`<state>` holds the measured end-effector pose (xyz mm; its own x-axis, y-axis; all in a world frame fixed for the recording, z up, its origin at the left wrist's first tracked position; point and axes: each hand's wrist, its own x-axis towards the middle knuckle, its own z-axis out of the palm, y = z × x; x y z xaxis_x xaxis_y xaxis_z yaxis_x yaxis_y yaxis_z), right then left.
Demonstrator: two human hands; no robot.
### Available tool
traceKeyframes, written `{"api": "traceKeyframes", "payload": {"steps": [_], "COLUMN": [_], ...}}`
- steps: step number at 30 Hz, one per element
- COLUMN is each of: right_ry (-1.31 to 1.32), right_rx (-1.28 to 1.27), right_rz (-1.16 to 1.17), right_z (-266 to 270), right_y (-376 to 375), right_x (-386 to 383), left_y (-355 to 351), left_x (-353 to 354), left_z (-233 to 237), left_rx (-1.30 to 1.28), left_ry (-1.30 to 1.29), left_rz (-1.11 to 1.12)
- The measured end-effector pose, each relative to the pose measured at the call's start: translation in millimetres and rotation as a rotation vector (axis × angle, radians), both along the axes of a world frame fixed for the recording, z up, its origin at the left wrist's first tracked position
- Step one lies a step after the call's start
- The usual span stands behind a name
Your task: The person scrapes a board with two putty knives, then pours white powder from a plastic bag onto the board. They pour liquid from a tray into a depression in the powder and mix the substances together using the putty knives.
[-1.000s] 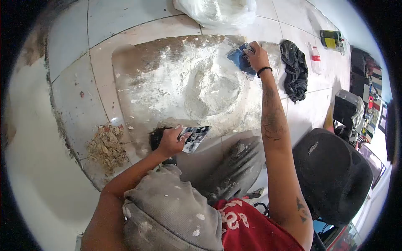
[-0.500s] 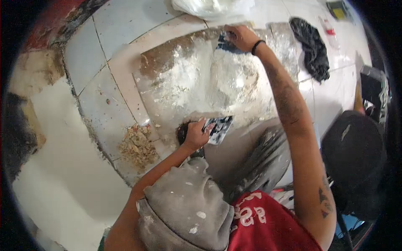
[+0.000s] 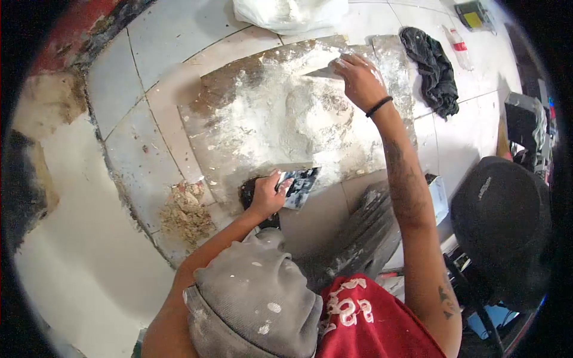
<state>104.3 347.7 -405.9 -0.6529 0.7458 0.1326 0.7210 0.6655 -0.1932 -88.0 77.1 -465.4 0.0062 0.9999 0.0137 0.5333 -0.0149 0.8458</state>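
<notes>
Top-down view of a person crouched over a floor job. Nearest the camera: a grey paint-flecked cap (image 3: pixel 250 304) and red shirt (image 3: pixel 364 322).

Just beyond, the left hand (image 3: pixel 267 197) is closed round the dark handle of the near scraper (image 3: pixel 300 185). Its smeared blade lies low at the near edge of the board (image 3: pixel 221 101), which lies flat on the tiled floor (image 3: pixel 131 137). A small rubble pile (image 3: pixel 186 215) sits on the tiles to the left of that hand, off the board.

Mid-board: the powder heap (image 3: pixel 298 119), white and dry-looking, with a dip in its centre and loose powder spread thin around it.

Far edge: the right hand (image 3: pixel 358 80), with a black wristband (image 3: pixel 378 107), grips the far scraper (image 3: pixel 325 71). Its blade touches the board behind the heap, w/ the arm at full stretch.

Judgement on doing this well: keep the far blade at a low angle and flat to the board, and draw it in toward the heap in one even pull so thin powder gathers, not scatters. The near blade can act as a stop on the opposite side. Keep strokes short of the board's edges, esp. the left, so no rubble gets mixed in.

Beyond the board: a white bag (image 3: pixel 286 12) at top and a black cloth (image 3: pixel 433 68) to the right, both apart from the work.
</notes>
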Motion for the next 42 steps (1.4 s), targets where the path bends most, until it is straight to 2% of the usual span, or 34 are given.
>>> {"api": "traceKeyframes", "payload": {"steps": [3,5,6,7,9,13,15,18,19,22,23,26,27,28,30,32,33,38,42], "right_ry": [-0.042,-0.104,-0.133,-0.017,-0.051,0.017,-0.008,0.013,-0.063,0.018,-0.058,0.041,-0.022,-0.028,-0.103,-0.034,0.006,-0.067,-0.03], "right_rx": [-0.006,-0.129,-0.206,-0.212,-0.228,-0.167,-0.211,-0.076,-0.114,-0.098,-0.183,-0.16,-0.16,-0.105,-0.104,-0.162,-0.191,-0.154,-0.148], "right_rz": [0.02,0.013,0.027,0.037,0.007,-0.014,-0.056,0.019,0.033,-0.034,-0.089,-0.013,-0.046,0.047,0.023,-0.07,-0.109,-0.073,-0.078], "right_z": [6.1,0.6,-2.6,-7.8,-2.4,5.5,8.0,-15.8,-18.4,-0.9,12.8,-4.3,-3.3,-11.8,-12.1,11.7,19.5,-7.6,2.6], "right_y": [-4.3,-6.1,-9.1,-11.7,-13.8,-11.5,-17.3,-26.3,-26.0,-25.9,-26.3,-27.7,-32.8,-32.2,-33.1,-34.8,-36.8,-50.4,-52.5], "right_x": [1.1,-2.8,-5.3,-8.3,-5.8,-3.5,-6.5,-6.3,-4.7,-2.2,-4.8,-0.8,-6.0,-7.4,-3.7,-4.7,-7.3,-4.0,-0.2], "left_y": [-0.5,0.6,2.2,1.2,-0.3,0.7,-0.7,-3.7,-3.4,1.0,-0.2,-2.5,-0.8,1.4,4.1,5.3,4.9,-1.6,-1.7], "left_x": [-1.9,0.0,-0.4,-2.4,-6.1,-6.3,-7.1,-6.8,-6.5,-8.2,-7.6,-5.8,-4.9,-2.6,-0.8,-3.2,-3.2,-2.7,-3.9], "left_z": [-0.1,-6.1,-5.3,-5.0,-5.8,-8.9,-10.6,-10.4,-11.9,-6.1,-7.7,-14.1,-9.6,-3.1,3.5,4.9,1.1,-6.2,-3.2], "left_rx": [0.012,0.091,0.063,0.027,-0.085,-0.017,-0.023,-0.041,-0.026,-0.024,-0.017,0.016,0.011,0.003,-0.019,0.019,-0.018,-0.028,-0.083], "left_ry": [0.034,-0.015,-0.016,-0.018,-0.035,-0.145,-0.09,-0.101,-0.091,-0.097,-0.097,-0.097,-0.089,-0.086,-0.077,-0.034,-0.092,-0.06,-0.062], "left_rz": [-0.006,0.022,-0.002,-0.028,-0.076,-0.044,-0.036,-0.049,-0.052,-0.051,-0.04,-0.007,-0.006,-0.007,-0.041,-0.033,-0.028,-0.012,-0.029]}}
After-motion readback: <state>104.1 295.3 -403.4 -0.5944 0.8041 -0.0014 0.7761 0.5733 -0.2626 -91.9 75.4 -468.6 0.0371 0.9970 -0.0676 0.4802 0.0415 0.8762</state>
